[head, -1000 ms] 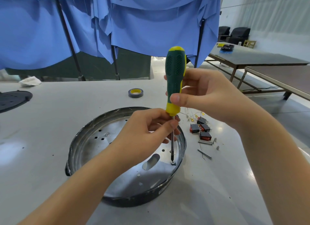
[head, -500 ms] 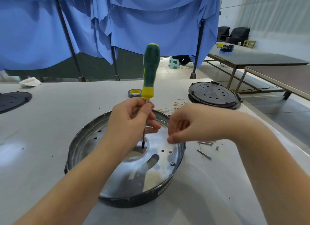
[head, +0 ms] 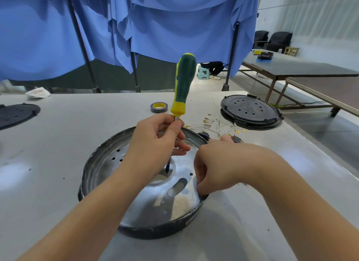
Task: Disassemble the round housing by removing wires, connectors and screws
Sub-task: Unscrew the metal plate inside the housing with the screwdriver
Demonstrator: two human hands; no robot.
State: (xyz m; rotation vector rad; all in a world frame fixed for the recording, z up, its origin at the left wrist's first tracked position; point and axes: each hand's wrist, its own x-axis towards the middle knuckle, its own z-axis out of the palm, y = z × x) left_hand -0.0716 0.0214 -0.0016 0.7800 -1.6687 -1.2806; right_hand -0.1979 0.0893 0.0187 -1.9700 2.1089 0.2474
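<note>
Left hand [head: 155,144] pinches screwdriver [head: 183,85] shaft (upright) above round housing [head: 101,163].

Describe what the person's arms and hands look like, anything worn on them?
Both forearms are bare as far as the frame shows, with no sleeves in view. The left hand and the right hand wear no gloves, and no watch, bracelet or ring is visible on the wrists or fingers. No markings or bandages show on either arm.
</note>
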